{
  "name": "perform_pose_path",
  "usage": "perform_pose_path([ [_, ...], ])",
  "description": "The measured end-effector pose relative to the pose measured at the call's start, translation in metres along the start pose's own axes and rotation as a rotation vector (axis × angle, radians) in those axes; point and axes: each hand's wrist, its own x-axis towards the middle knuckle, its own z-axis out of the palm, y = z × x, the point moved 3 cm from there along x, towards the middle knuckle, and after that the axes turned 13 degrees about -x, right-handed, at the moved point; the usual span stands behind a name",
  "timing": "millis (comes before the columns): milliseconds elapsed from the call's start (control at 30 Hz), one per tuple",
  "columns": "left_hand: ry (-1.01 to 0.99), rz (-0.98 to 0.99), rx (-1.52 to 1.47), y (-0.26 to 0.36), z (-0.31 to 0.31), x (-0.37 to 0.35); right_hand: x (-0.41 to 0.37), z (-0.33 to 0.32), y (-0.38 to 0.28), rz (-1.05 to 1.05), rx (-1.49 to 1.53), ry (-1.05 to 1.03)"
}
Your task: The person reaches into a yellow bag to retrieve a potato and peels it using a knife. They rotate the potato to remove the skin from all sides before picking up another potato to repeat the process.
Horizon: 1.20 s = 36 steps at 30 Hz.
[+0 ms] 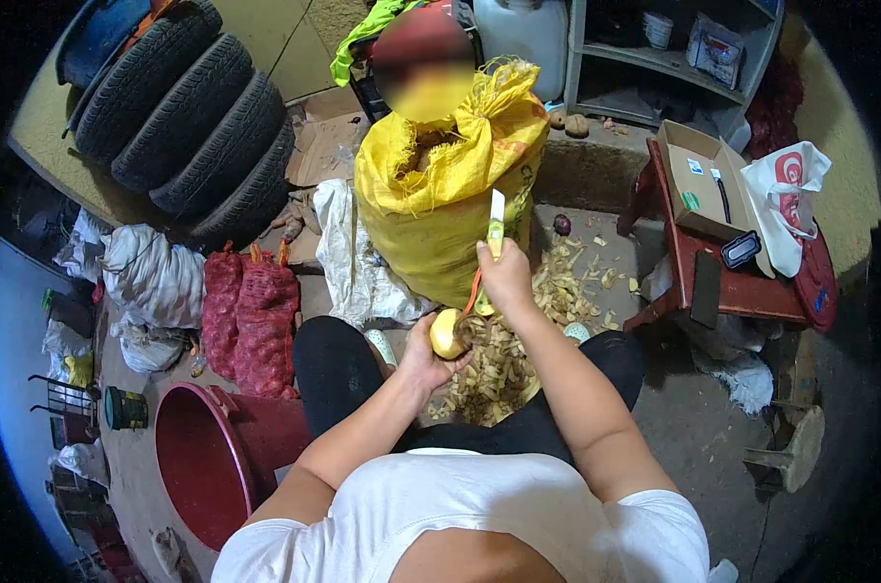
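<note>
My left hand (425, 358) is wrapped round a partly peeled potato (446, 334); pale yellow flesh shows, with brown skin on its right side. My right hand (508, 279) is closed round a peeler (496, 222), whose flat white and yellow end sticks up above the fist. Orange and yellow-green parts show below that fist, close to the potato; the fingers hide the middle. Under both hands a heap of potato peelings (499, 374) lies on the floor between my legs. Just beyond stands a large yellow sack (431, 238), its torn mouth showing brown contents.
A red tub (203, 466) lies tipped at the left, near red mesh sacks (266, 311) and a white sack (152, 277). Tyres (183, 126) lean at the back left. On the right, a red stool (688, 257) holds a cardboard box (698, 185) and plastic bag (785, 199).
</note>
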Motion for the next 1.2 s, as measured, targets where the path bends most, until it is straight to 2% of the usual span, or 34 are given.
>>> perform_pose_path([
  [100, -0.042, -0.044, -0.013, -0.004, 0.003, 0.005, -0.016, -0.003, -0.016, -0.151, -0.007, 0.095],
  [300, -0.088, -0.100, -0.016, -0.013, 0.008, 0.015, -0.024, -0.002, -0.018, -0.171, -0.146, 0.089],
  [433, -0.006, -0.067, -0.035, -0.015, 0.007, 0.017, -0.021, 0.002, -0.013, -0.182, -0.190, 0.126],
  [600, -0.014, -0.067, 0.049, -0.014, 0.002, 0.021, -0.008, 0.000, -0.006, -0.085, -0.270, 0.082],
  [700, -0.107, -0.136, 0.089, -0.015, 0.004, 0.022, -0.004, -0.002, -0.003, -0.064, -0.277, 0.032],
  [767, -0.035, -0.038, 0.152, -0.016, 0.019, 0.008, 0.004, 0.002, 0.004, -0.041, -0.283, 0.003],
  [1100, -0.123, -0.090, 0.169, -0.014, 0.008, -0.006, 0.022, 0.014, 0.028, 0.060, -0.294, -0.170],
  [1200, -0.115, -0.109, 0.217, -0.015, 0.005, -0.015, 0.033, 0.012, 0.043, 0.107, -0.251, -0.060],
])
